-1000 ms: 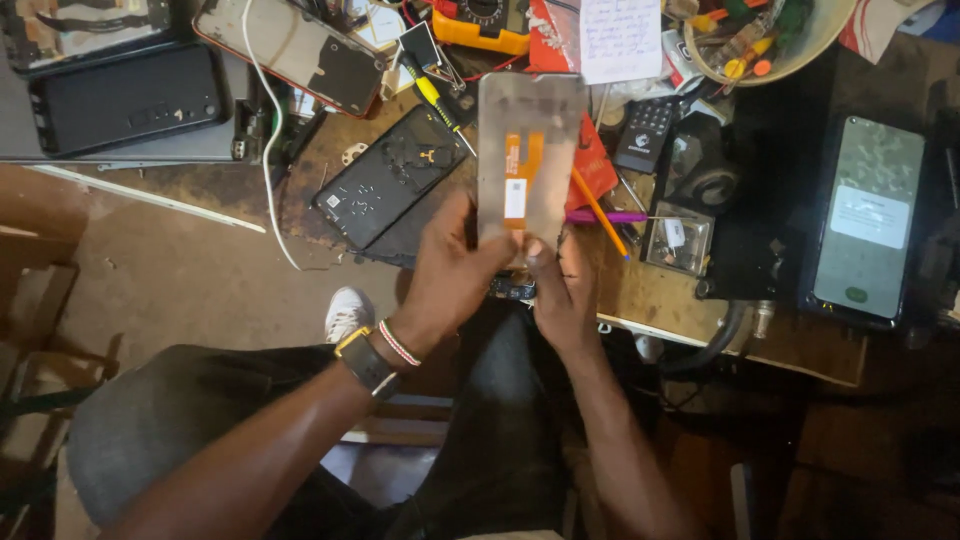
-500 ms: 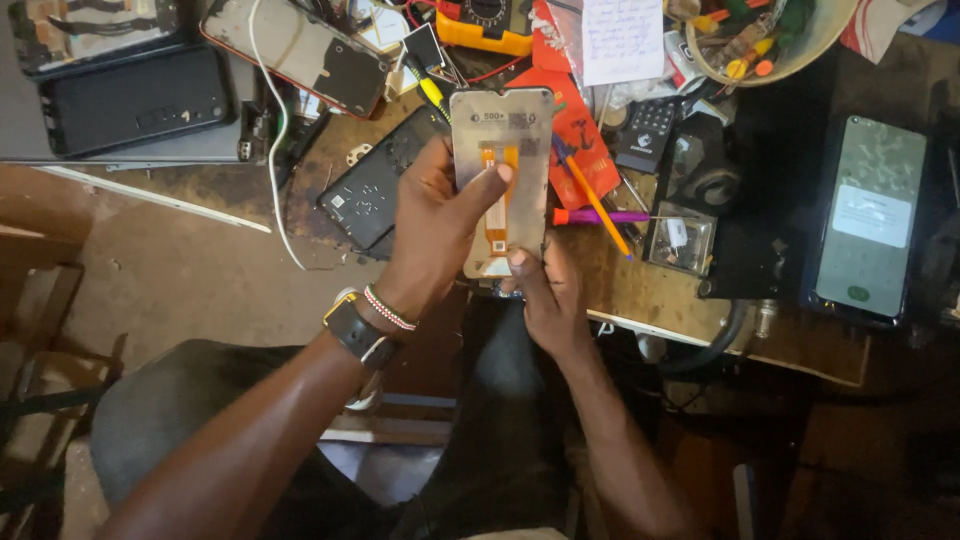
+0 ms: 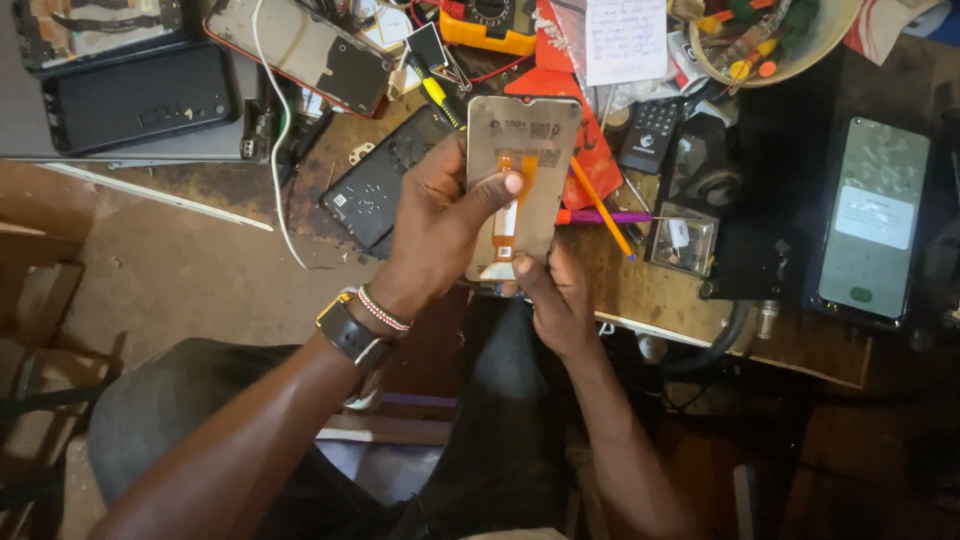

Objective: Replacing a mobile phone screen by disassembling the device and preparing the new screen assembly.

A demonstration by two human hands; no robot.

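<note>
Two hands on job: your left hand [image 3: 440, 225] grips the phone screen panel [image 3: 520, 180] above the surface [image 3: 640, 290], thumb on orange flex cable [image 3: 508, 215], right hand [image 3: 555, 295] pinching bottom edge; panel apparently not yet fitted.

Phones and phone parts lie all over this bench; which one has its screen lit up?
The dark phone lying alone at the bench's right end: its screen glows pale green. The others are dark, opened or show their backs.
</note>
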